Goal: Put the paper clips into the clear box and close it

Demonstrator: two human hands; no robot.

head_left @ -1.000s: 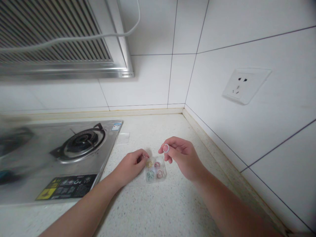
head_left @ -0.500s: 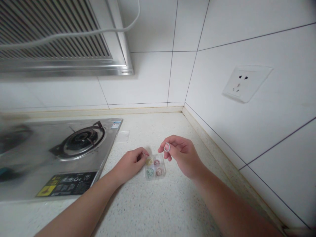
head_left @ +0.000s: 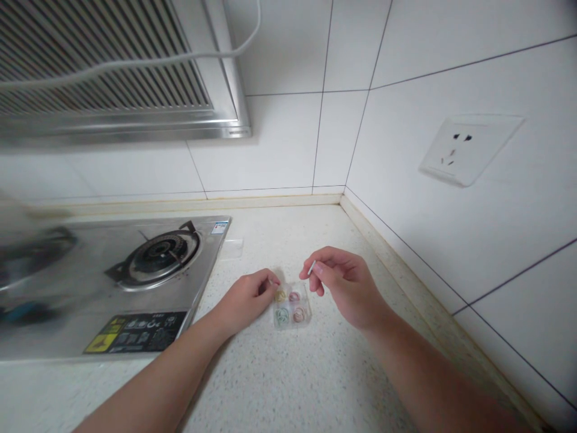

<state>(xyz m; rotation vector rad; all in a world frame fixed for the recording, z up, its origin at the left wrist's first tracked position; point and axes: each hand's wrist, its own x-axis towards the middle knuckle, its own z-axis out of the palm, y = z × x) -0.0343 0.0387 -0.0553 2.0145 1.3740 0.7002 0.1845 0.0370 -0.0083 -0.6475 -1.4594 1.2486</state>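
Observation:
A small clear plastic box [head_left: 292,325] with compartments rests on the counter. In it lie yellow rings [head_left: 280,295], pink rings [head_left: 294,296], green rings [head_left: 282,316] and brownish-red rings [head_left: 298,314]. My left hand [head_left: 251,300] is closed at the box's far left corner, thumb and forefinger gripping its edge. Above and right of the box, my right hand [head_left: 345,282] pinches a small white ring [head_left: 311,267] between thumb and forefinger. The ring is seen edge-on. Part of the box's left side is hidden by the left fingers.
A clear plastic lid [head_left: 232,248] lies beside the gas stove [head_left: 207,264] on the left. The range hood [head_left: 243,114] overhangs it, with a white cable [head_left: 180,58] across. White tiled walls meet behind the counter [head_left: 288,385]; a socket [head_left: 464,150] is on the right wall.
My right hand has turned the white ring from face-on to edge-on. The whole view has shifted slightly, so things appear further right. My left hand stays at the box.

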